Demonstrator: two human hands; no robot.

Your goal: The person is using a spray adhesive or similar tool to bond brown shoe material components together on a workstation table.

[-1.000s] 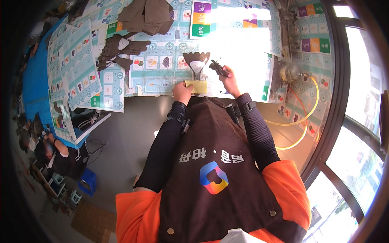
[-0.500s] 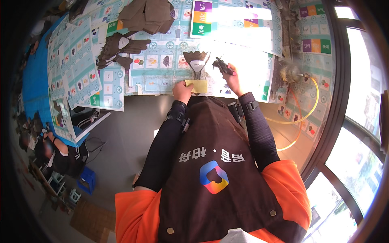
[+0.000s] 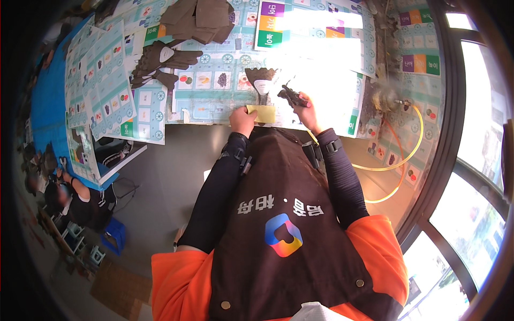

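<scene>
Fan-shaped brown piece (image 3: 262, 80) is laid upper-centre, long axis up-down; yellow card (image 3: 262, 114) is pinched at its narrow end by left hand (image 3: 243, 121) (nearer), dark tool (image 3: 292, 96) is held rightward in right hand (image 3: 309, 113).

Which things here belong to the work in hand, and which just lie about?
Apparently in use:
yellow card in left hand
dark object in right hand
fan-shaped dark piece

Seemingly lying about:
brown pile
dark fanned pile
blue plastic thing

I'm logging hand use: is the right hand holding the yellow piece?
No, the left hand holds the yellow piece; the right hand grips a dark object.
</scene>
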